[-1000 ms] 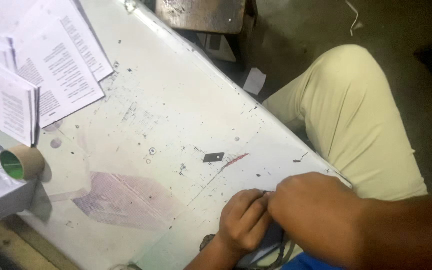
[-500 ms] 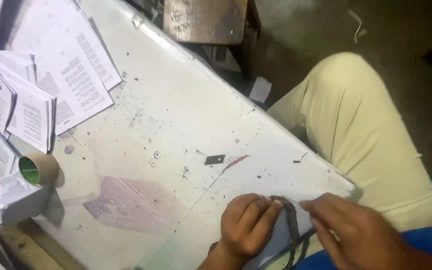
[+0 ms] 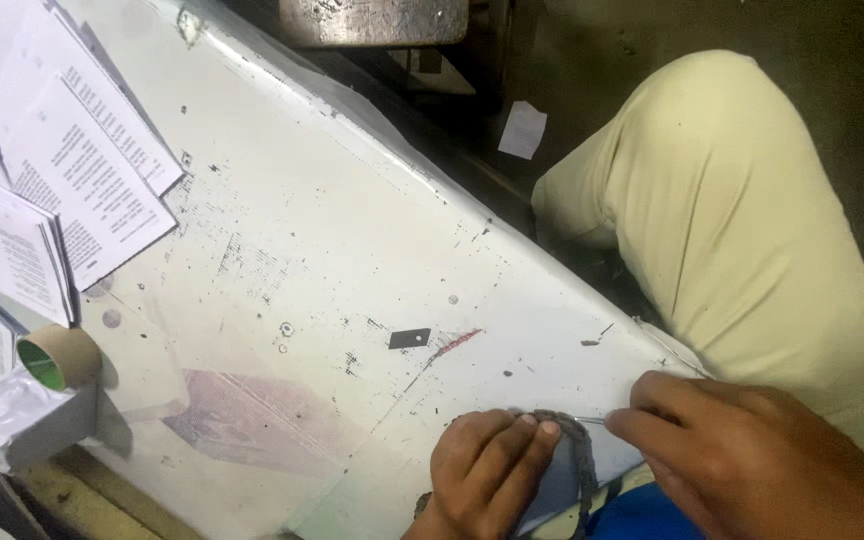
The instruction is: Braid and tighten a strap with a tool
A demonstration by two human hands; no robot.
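Both hands, left hand and right hand, pinch a grey braided cord at the table edge.

Single head-worn view, steeply downward, close over white table, hands at lower frame edge

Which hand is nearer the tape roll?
Left. The left hand lies at the table's near edge, across bare tabletop from the tape roll. The right hand is farther out, beyond the left.
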